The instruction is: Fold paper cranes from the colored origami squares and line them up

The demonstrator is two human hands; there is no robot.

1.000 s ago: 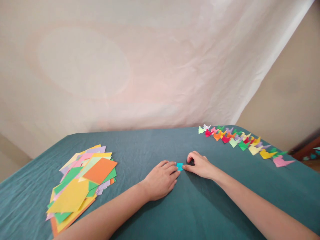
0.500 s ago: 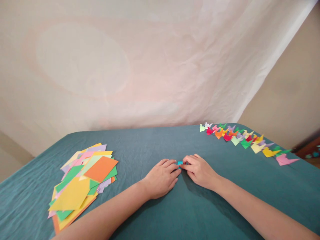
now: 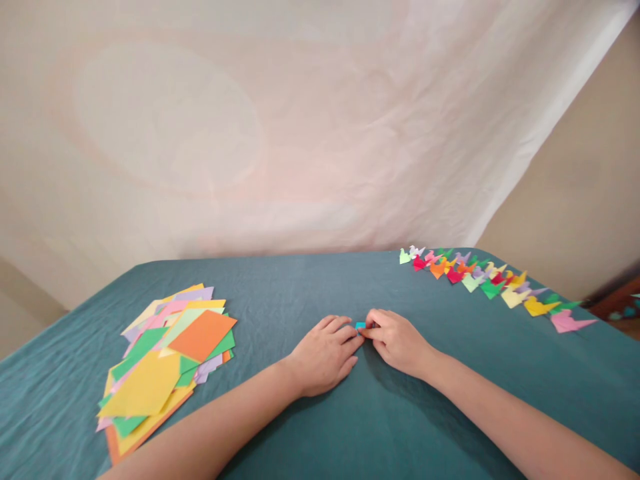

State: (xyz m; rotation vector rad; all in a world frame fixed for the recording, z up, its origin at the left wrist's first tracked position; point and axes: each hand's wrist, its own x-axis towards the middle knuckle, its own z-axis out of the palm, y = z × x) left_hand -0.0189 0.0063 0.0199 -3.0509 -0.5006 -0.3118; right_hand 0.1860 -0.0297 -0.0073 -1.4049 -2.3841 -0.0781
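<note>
Teal cloth covers the desk (image 3: pixel 300 287), and a creased white sheet (image 3: pixel 300 133) hangs behind it across the upper frame. At the centre, the left hand (image 3: pixel 323 357) lies palm down on the cloth. Its grip is flat, with the fingers extended and their tips touching a small blue folded paper (image 3: pixel 360 326). The right hand (image 3: pixel 397 340) meets it from the right. Its grip is curled, with thumb and forefinger pinching the paper's right edge, and most of the paper is hidden between the two hands. A loose pile of coloured paper squares (image 3: pixel 150 387) lies at lower left, an orange sheet (image 3: pixel 201 335) on top. A row of folded paper cranes (image 3: pixel 490 283) runs along the desk's right edge, well apart from the hands.
</note>
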